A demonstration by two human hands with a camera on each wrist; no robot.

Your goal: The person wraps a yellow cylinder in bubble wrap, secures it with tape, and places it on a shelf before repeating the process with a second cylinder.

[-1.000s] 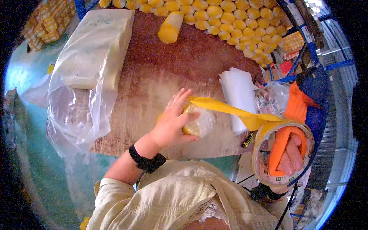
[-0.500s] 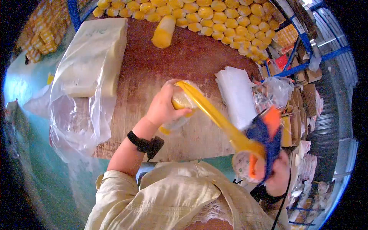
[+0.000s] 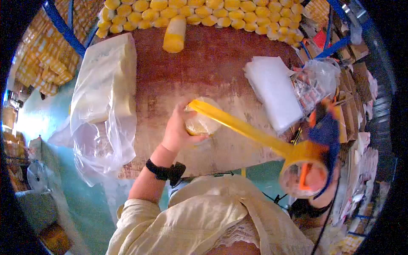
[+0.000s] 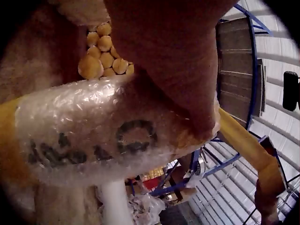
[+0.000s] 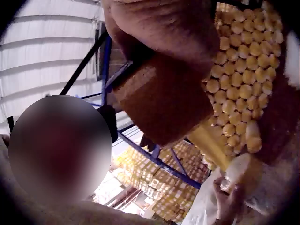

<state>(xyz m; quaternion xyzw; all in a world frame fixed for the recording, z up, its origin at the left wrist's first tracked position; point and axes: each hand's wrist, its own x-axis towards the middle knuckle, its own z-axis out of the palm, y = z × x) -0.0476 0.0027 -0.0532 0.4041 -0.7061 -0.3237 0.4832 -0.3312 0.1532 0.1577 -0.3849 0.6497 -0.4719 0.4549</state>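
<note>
Around a bubble-wrapped cylinder [image 3: 204, 123], my left hand [image 3: 173, 129] curls its fingers and thumb. In the left wrist view the cylinder [image 4: 93, 129] shows dark printed marks under clear wrap and a yellow-taped end [image 4: 8, 140]. A strip of yellow tape [image 3: 242, 127] runs taut from its other end to a tape roll [image 3: 293, 180]. That roll sits on a blue and orange tape dispenser [image 3: 325, 129], which my right hand [image 3: 329, 193] grips low at the right, partly hidden behind the roll. In the right wrist view the dispenser is dark beneath the hand [image 5: 164, 33].
Stacked yellow-ended cylinders [image 3: 204, 12] line the table's far side, with a single one [image 3: 174, 36] lying before them. A plastic-bagged block [image 3: 106, 76] lies left on the table [image 3: 191, 72]. White sheets [image 3: 274, 91] and a clear bag [image 3: 316, 83] lie right, near blue rack bars [image 3: 333, 47].
The left hand has turned the cylinder, now gripping it more closely. The dispenser swung inward and then back out right, with the tape strip staying stretched between them.
</note>
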